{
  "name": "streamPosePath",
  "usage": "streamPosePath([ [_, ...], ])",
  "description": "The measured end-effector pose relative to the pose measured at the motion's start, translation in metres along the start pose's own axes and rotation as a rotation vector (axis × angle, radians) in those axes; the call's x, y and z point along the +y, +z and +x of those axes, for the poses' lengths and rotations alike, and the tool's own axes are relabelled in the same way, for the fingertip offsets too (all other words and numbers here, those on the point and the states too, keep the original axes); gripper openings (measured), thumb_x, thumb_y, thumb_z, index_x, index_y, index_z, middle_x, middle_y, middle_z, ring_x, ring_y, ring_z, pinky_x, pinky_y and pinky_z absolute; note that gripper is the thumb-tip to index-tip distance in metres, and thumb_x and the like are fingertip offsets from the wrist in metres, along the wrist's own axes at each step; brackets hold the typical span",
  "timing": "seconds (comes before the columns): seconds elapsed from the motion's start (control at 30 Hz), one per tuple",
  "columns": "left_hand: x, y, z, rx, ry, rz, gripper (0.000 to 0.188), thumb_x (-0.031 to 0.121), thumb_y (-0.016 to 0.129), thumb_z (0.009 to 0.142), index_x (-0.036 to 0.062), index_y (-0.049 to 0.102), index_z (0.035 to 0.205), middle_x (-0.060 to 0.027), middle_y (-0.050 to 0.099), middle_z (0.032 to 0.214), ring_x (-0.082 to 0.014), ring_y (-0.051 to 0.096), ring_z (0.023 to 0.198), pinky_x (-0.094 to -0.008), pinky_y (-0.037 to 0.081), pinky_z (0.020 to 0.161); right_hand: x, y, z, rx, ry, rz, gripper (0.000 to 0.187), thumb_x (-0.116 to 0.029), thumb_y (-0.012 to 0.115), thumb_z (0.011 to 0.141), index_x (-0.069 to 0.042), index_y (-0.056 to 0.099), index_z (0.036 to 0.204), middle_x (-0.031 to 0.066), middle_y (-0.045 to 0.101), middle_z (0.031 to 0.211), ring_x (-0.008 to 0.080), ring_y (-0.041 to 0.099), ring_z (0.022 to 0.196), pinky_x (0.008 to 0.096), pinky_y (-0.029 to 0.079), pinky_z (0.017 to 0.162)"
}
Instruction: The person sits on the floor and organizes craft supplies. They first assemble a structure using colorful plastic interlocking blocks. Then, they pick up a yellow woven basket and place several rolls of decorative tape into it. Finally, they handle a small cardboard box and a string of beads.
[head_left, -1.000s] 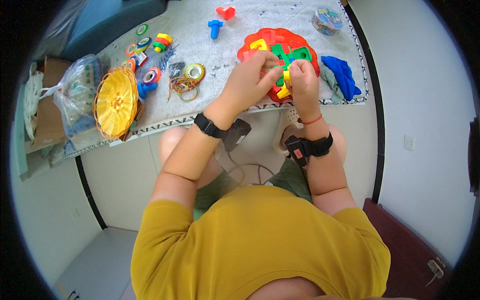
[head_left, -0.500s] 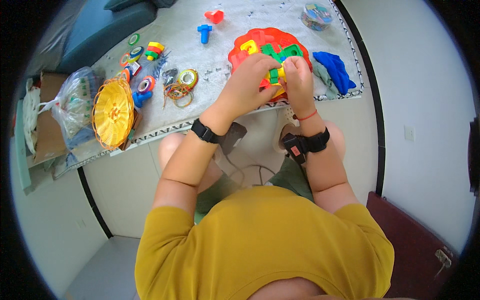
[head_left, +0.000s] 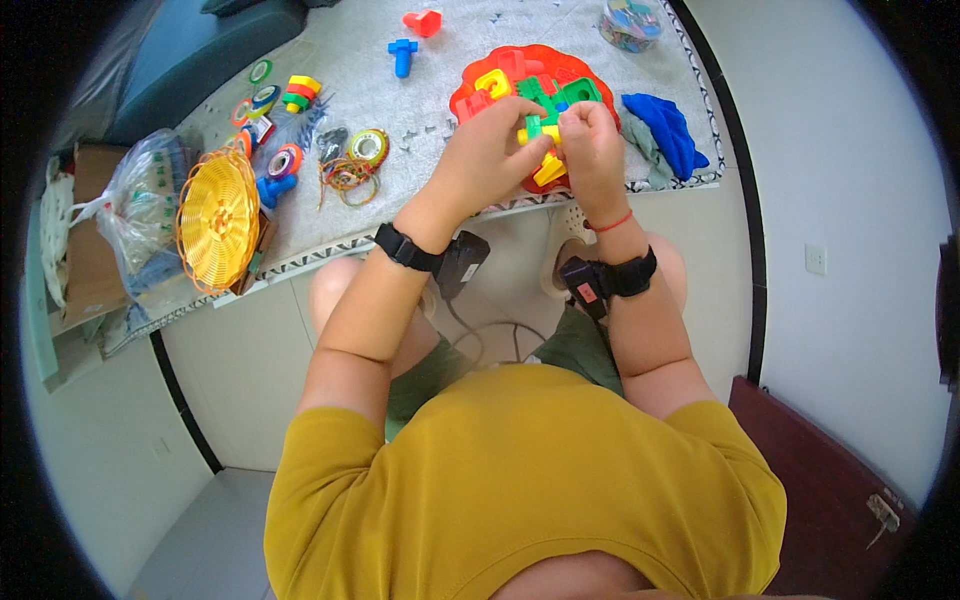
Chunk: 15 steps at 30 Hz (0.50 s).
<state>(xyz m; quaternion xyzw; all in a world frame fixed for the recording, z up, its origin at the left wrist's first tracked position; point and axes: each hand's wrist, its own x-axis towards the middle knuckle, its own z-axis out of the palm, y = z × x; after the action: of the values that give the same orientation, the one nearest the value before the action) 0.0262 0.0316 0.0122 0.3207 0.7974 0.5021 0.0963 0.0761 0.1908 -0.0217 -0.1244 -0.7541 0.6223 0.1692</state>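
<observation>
Above a red scalloped tray (head_left: 462,98), both hands meet on a small yellow and green plastic toy piece (head_left: 534,130). My left hand (head_left: 484,152) pinches its green and yellow end between thumb and forefinger. My right hand (head_left: 592,145), fingers curled, grips its yellow right end; the fingers partly cover it. Beneath them the tray carries several plastic toy pieces, among them a yellow ring-like piece (head_left: 492,84), a green piece (head_left: 580,91) and a yellow piece (head_left: 549,170) near the tray's front edge. Some of the tray's contents are hidden by my hands.
A blue toy bolt (head_left: 403,58) and a red one (head_left: 424,23) lie on the cloth beyond. Leftward are tape rolls (head_left: 368,147), stacked toy nuts (head_left: 301,93) and a yellow wicker basket (head_left: 218,220). Blue cloth (head_left: 665,135) and a clear tub (head_left: 630,25) stand right.
My hands have turned the toy piece slightly, and more of its yellow and green parts now shows. The whole view has shifted a little, so the table items sit slightly higher.
</observation>
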Motion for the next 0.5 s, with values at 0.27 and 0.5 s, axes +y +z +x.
streamPosePath([
  [0.27, -0.008, 0.008, 0.005, 0.077, 0.335, 0.107, 0.044, 0.013, 0.074, 0.077, 0.0037, 0.055, 0.115, -0.0145, 0.058, 0.111, -0.03, 0.055, 0.105, -0.037, 0.046, 0.088, 0.002, -0.002, 0.001, 0.0, 0.03, 0.094, 0.025, -0.025, 0.058, 0.091, 0.0, 0.056, 0.094, 0.0062, 0.059, 0.083, 0.0121, 0.056, 0.075, 0.0292, 0.048, 0.068],
  [0.5, -0.002, 0.014, 0.005, 0.233, 0.406, 0.043, 0.042, 0.01, 0.074, 0.075, 0.005, 0.056, 0.112, -0.0135, 0.058, 0.112, -0.0305, 0.055, 0.105, -0.0372, 0.046, 0.089, 0.002, -0.001, 0.004, -0.004, -0.025, 0.193, 0.021, -0.026, 0.051, 0.096, -0.006, 0.05, 0.093, -0.0026, 0.048, 0.07, 0.0025, 0.044, 0.056, 0.0181, 0.035, 0.048],
])
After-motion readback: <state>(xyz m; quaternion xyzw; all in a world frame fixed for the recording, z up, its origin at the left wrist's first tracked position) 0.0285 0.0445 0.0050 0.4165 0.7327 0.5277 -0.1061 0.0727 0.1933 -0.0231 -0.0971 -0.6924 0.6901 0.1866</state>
